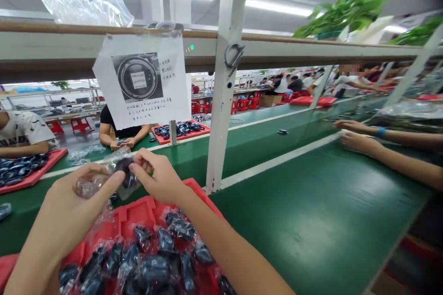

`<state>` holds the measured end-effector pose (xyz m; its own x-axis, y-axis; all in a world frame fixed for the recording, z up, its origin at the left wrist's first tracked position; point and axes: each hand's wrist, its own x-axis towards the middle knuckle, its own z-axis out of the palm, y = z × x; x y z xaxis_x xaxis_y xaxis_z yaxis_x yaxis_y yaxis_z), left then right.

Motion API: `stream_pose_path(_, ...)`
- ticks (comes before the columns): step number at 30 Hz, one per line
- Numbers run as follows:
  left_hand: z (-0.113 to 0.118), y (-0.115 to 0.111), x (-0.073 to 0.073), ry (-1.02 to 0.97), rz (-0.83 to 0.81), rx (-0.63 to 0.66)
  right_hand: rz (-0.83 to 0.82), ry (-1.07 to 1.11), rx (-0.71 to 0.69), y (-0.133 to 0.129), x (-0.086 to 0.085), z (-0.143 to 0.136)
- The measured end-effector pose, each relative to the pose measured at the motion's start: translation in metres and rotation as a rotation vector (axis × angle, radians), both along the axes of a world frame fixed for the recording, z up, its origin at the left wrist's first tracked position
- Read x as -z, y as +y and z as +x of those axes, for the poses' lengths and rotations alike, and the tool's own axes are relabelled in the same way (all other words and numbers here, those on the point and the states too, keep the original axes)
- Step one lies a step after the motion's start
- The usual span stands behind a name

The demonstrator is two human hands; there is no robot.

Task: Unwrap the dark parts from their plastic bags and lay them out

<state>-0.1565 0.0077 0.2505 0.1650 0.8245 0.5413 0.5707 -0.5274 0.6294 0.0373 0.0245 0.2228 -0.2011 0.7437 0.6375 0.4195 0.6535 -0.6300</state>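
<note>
My left hand [74, 209] is closed on a crinkled clear plastic bag [129, 191], with its thumb stretched along the near side. In or against the bag sits a small dark rounded item [124, 166], whose kind I cannot make out. My right hand [159, 175] pinches the item's right edge between thumb and fingers, and may hold the bag there too. Both hands are above the far edge of a red tray [138, 212]. Dark glossy pieces in clear wrapping [155, 269] lie heaped in that tray, partly hidden by my right forearm.
A white post [223, 101] rises just beyond my right hand. A paper sheet [141, 78] hangs from the shelf. Beyond the hands runs a green belt [252, 152]. A co-worker's forearms [391, 147] reach in from the right. Another red tray [51, 166] stands left.
</note>
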Motion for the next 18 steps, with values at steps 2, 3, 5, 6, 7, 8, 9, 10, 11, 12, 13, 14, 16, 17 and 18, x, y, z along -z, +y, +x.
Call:
stream_pose_path(2,0.002,0.001,-0.001,-0.036,-0.066,-0.081,0.028,0.058,0.002,-0.005,0.0,-0.003)
stream_pose_path(3,0.002,0.002,-0.002,-0.028,-0.078,-0.104,0.033,0.055,-0.005,-0.008,-0.001,-0.004)
stream_pose_path(5,0.002,0.005,-0.003,0.008,-0.007,-0.062,0.057,0.042,-0.053,-0.014,-0.003,-0.004)
stream_pose_path(6,0.001,0.006,-0.003,0.01,0.039,-0.021,0.09,0.052,-0.08,-0.018,-0.005,-0.002)
stream_pose_path(7,0.001,0.005,-0.003,0.002,0.077,0.035,0.135,0.073,-0.104,-0.02,-0.008,0.0)
stream_pose_path(8,0.001,0.004,-0.003,-0.018,0.109,0.099,0.19,0.105,-0.118,-0.022,-0.01,0.004)
stream_pose_path(9,0.002,0.002,-0.002,-0.047,0.137,0.166,0.239,0.139,-0.118,-0.023,-0.012,0.007)
stream_pose_path(10,0.003,-0.001,-0.001,-0.076,0.16,0.229,0.269,0.172,-0.11,-0.022,-0.013,0.011)
stream_pose_path(11,0.006,-0.003,0.0,-0.094,0.174,0.277,0.27,0.202,-0.102,-0.019,-0.013,0.014)
stream_pose_path(12,0.008,-0.005,0.001,-0.1,0.18,0.299,0.244,0.226,-0.101,-0.016,-0.013,0.016)
stream_pose_path(13,0.011,-0.006,0.001,-0.104,0.185,0.287,0.213,0.249,-0.094,-0.012,-0.012,0.017)
stream_pose_path(14,0.013,-0.005,0.001,-0.108,0.188,0.248,0.193,0.27,-0.074,-0.008,-0.01,0.017)
stream_pose_path(16,0.017,-0.002,0.001,-0.105,0.189,0.131,0.216,0.292,-0.001,-0.002,-0.007,0.015)
stream_pose_path(17,0.017,0.0,0.001,-0.101,0.191,0.083,0.245,0.278,0.035,-0.001,-0.006,0.014)
stream_pose_path(18,0.017,0.002,0.001,-0.1,0.194,0.054,0.275,0.246,0.059,-0.002,-0.006,0.013)
